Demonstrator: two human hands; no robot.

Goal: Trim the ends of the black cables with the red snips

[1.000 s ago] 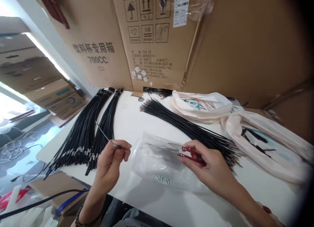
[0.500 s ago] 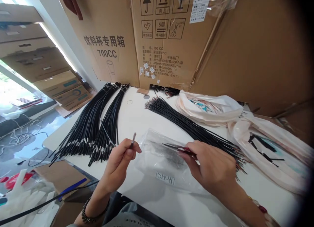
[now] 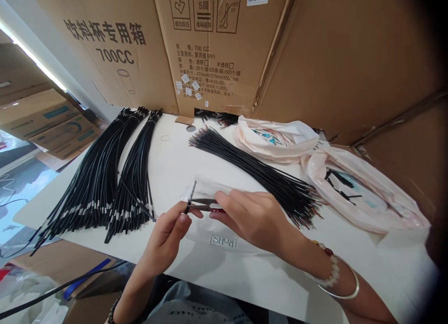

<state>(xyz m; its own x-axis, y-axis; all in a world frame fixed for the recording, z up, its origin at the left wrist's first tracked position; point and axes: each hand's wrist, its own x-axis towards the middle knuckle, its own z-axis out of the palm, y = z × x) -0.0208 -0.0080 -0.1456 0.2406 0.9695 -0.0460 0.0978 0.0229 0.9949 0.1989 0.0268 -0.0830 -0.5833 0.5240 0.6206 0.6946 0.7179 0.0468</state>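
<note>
My left hand [image 3: 168, 237] pinches a black cable [image 3: 187, 207] near its end, which points up. My right hand [image 3: 248, 216] holds a red-handled cutting tool [image 3: 205, 204], its two blades pointing left and parted around the cable just above my left fingers. Beneath the hands lies a clear plastic bag [image 3: 241, 240] with a RoHS label. Left of the hands are bundles of black cables [image 3: 94, 170] with pale tips near one end. Another black cable bundle [image 3: 245, 165], with copper-coloured ends, lies beyond my right hand.
Big cardboard boxes [image 3: 140, 81] stand along the back of the white table [image 3: 171, 160]. Two pale pouches [image 3: 378, 193] with small parts lie at the right. A carton and plastic scraps [image 3: 38, 291] are on the floor at lower left.
The tool in my right hand has moved left, and its blades now stand around the cable. The view has shifted, so the boxes and bundles appear further left and higher.
</note>
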